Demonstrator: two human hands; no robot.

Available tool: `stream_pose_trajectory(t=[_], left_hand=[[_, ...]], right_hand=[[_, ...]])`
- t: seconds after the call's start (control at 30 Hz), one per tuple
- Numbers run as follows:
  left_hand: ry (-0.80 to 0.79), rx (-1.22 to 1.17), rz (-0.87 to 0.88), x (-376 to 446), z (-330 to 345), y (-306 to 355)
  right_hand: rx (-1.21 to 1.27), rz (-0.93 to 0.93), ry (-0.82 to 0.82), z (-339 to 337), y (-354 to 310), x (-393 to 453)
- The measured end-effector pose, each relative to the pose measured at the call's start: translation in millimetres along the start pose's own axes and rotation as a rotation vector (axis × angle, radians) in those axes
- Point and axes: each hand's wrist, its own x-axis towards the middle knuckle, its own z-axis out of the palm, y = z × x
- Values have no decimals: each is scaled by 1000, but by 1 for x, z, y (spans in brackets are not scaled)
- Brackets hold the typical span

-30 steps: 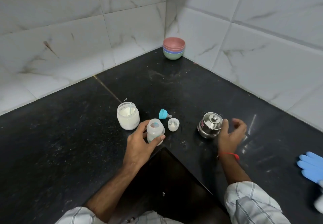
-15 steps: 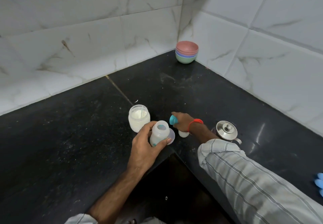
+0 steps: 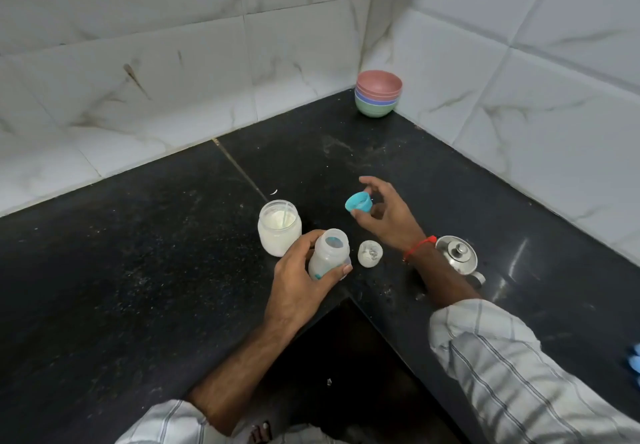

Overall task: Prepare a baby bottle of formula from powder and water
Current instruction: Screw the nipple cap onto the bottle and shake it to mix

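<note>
the black stone counter (image 3: 145,270) wraps the tiled corner, speckled with pale dust. at the back of the corner sits a stack of bowls (image 3: 378,98), pink over blue over green. nearer, a glass jar of white powder (image 3: 279,227) stands open, just left of the baby bottle (image 3: 329,253). the left hand (image 3: 304,281) is wrapped around that bottle, thumb and fingers pressed on its sides, holding it uncapped and a little tilted at the counter's inner edge. a steel pot with a knobbed lid (image 3: 457,254) sits to the right, partly behind the right forearm. the right hand (image 3: 388,215) is lifted above the counter, pinching the teal bottle ring (image 3: 359,205) between thumb and fingertips. a small clear cap (image 3: 370,253) lies just right of the bottle.
</note>
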Motion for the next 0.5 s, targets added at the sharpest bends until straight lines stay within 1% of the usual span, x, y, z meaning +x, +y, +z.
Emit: stream_pose_trajectory(t=[0.07,0.17,0.37,0.43,0.5], left_hand=[[-3,-2,2,1,5,2],[-19,13,-2,2,12,3],[-64,-9,69,-5,30,13],[-78,4,96,-9,36,18],[-88,17,135,-11,40,21]], right_hand=[[52,-46,-40,-20,-18,-17],[38,-98,-139,-49,-43,-40],[-267,-283,-354,-72,-74,-64],[-343,-322,-422,-74,-80,-67],[-418,-320,-469,-73,-81,-68]])
